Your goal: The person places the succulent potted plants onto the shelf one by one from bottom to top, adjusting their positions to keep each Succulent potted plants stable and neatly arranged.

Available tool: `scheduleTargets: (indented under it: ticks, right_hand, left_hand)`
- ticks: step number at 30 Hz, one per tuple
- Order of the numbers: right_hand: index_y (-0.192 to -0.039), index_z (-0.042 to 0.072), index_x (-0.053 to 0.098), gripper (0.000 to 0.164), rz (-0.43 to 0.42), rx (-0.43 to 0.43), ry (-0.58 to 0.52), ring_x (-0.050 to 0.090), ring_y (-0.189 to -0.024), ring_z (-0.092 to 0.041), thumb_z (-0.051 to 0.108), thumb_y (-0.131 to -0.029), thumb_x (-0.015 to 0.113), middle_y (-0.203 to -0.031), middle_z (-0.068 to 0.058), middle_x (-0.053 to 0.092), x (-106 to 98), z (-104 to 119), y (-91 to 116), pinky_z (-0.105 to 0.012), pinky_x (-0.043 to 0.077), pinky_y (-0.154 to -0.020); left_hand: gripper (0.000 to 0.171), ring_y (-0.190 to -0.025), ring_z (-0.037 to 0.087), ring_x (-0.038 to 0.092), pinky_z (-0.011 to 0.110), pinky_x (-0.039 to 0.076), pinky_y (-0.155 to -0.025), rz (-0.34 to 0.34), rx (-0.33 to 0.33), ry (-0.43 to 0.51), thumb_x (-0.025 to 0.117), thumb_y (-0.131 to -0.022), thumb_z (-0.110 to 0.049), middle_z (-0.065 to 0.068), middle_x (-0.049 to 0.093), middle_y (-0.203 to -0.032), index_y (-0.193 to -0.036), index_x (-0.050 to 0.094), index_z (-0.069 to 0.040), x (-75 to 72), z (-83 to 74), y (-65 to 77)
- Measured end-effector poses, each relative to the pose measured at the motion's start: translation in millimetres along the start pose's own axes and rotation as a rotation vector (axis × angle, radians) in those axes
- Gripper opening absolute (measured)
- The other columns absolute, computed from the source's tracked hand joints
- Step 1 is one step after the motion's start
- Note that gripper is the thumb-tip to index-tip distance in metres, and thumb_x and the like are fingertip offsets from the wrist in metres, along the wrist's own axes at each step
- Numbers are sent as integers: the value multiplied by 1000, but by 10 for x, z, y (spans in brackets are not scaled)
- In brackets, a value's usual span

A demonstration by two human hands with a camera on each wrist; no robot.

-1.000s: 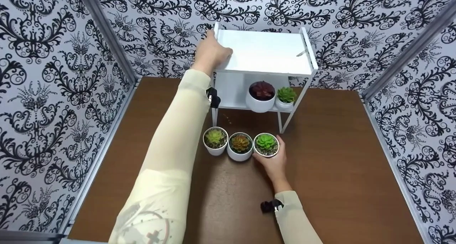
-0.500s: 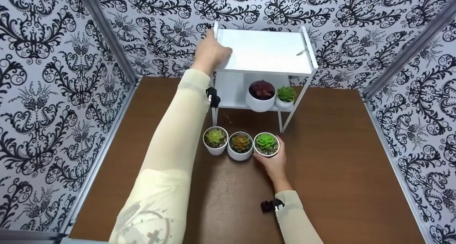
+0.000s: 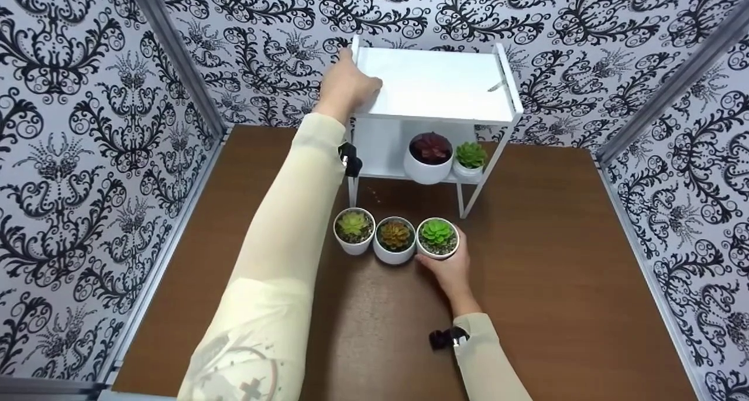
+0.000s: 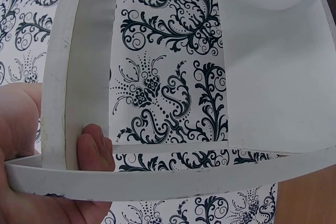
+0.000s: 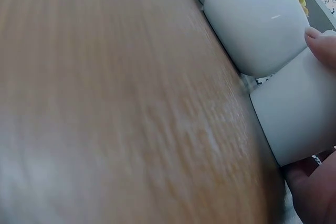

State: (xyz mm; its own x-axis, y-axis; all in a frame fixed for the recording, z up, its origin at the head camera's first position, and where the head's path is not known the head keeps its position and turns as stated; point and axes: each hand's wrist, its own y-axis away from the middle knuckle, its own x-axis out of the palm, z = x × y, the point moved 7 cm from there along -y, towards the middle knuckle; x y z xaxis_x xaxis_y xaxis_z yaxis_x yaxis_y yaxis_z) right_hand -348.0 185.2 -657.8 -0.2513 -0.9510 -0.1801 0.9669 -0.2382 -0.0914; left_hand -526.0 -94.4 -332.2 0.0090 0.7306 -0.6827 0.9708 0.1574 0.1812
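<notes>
My left hand grips the upper left corner of a white two-tier shelf. In the left wrist view, its fingers curl round the white frame. My right hand holds a white pot with a bright green succulent between thumb and fingers, at the right end of a row. Beside it stand a pot with an orange-brown succulent and one with a yellow-green succulent. In the right wrist view, the held pot stands on the table close to its neighbour.
On the lower tier sit a larger white pot with a dark red succulent and a small potted green succulent. The brown table is bordered by patterned walls at left, back and right.
</notes>
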Motion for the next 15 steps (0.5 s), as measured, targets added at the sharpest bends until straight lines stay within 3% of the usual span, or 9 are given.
scheduleTargets:
  ticks: [15]
  right_hand:
    - [-152,5,49,105,-34,-31,57,54,-138,-29,12,-63,103,-149,-15,59,-1,19,-11,-44,39,-123]
  left_hand:
    - [104,-154,27,44,38,43,-125,19,-2,20,73,-98,-32,8,34,-174,-173,1,-28,5,0,-8]
